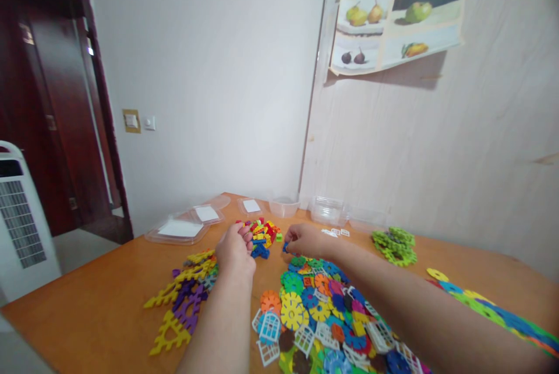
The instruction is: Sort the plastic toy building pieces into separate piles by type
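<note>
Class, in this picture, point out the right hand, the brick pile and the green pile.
Right hand (pixel 304 239): head view, on the back of the hand.
Brick pile (pixel 267 232): head view, on bricks near its middle.
Green pile (pixel 395 247): head view, on its middle pieces.

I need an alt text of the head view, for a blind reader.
A person's right hand pinches a small blue piece over an orange-brown table; the left hand is beside a pile of colourful toy bricks. Nearer the camera lies a heap of notched discs and white window frames; clear containers stand behind.
</note>
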Tool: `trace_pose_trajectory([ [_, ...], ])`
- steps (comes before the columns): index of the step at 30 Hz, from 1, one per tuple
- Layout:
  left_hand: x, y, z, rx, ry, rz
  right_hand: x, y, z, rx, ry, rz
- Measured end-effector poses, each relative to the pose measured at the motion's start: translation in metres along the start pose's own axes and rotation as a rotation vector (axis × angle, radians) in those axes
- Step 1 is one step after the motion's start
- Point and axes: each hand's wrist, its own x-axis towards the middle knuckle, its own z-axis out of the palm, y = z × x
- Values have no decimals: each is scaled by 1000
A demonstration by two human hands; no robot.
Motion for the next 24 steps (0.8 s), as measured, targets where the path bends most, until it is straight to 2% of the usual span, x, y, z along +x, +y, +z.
trace_pose_trajectory([
  [4, -1, 1, 0, -2, -7, 2, 23, -2, 10, -18, 36, 57],
  [8, -2, 1, 0, -1, -5, 1, 30, -5, 15, 0, 36, 94],
  [17, -3, -1, 0, -3, -18, -1, 32, -6, 22, 153, -6, 80],
  [24, -6, 0, 2, -6, -17, -4, 12, -2, 8, 152, 3, 8],
])
